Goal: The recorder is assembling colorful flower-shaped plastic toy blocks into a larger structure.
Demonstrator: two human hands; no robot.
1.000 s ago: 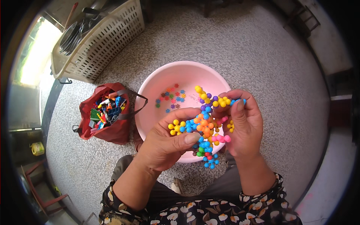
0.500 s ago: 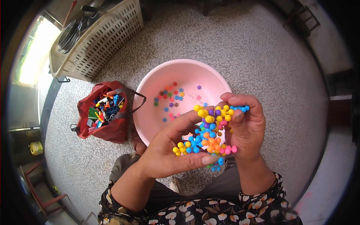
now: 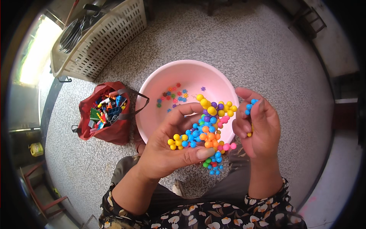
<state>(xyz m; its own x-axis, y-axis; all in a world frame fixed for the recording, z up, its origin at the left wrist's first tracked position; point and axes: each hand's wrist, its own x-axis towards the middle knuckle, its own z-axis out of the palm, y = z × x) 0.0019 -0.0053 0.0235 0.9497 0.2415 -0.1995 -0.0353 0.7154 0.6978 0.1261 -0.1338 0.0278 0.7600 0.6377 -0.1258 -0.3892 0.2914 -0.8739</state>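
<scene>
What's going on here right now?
A person's left hand holds a multicoloured cluster of joined knobbed pieces. The right hand pinches a blue piece, apart from the cluster, with a bit of yellow also showing at its fingers. Beyond, small flower-shaped pieces lie scattered in a pink basin. Left of it stands a red bag of mixed toy parts.

There is one cluster of knobbed pieces (image 3: 211, 136), one separate blue piece (image 3: 248, 107), one partly hidden yellow piece (image 3: 249, 134), one white basket (image 3: 110, 42) and one yellow container (image 3: 36, 149). One pink basin (image 3: 183, 65) holds more than a dozen small pieces (image 3: 179, 93); one red bag (image 3: 122, 133) holds many blocks (image 3: 94, 113), too heaped to count.
</scene>
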